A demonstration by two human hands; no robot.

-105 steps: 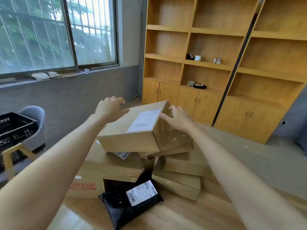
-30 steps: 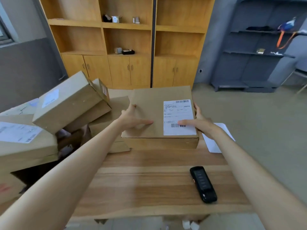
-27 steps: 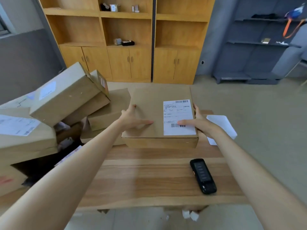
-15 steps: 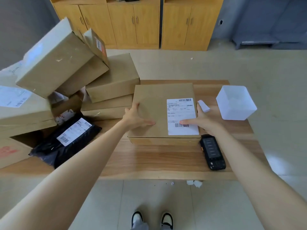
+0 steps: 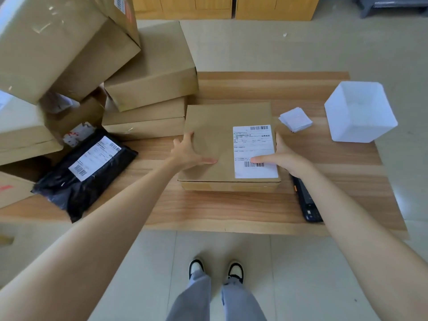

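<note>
Box (image 5: 213, 144) sits on the table (image 5: 231, 212), left hand (image 5: 187, 154) and right hand (image 5: 286, 158) clasping its sides; the scanner (image 5: 306, 202) at four o'clock apparently awaits use.

The print on the shipping label (image 5: 254, 147) of the cardboard box (image 5: 213, 140) is too small to read, and the thumb of the right hand (image 5: 286, 157) lies across some of its lower lines. The fingertips of that hand and of the left hand (image 5: 188, 154) are hidden down the box's sides. The far end of the black handheld scanner (image 5: 305, 205) is hidden under the right forearm. The pile of cardboard boxes (image 5: 150, 66) at far left is cut off by the top and left edges and hides the desk (image 5: 231, 209) beneath it. The label on the black mailer bag (image 5: 69, 188) is unreadable. The inside of the white container (image 5: 361, 112) is washed out.
</note>
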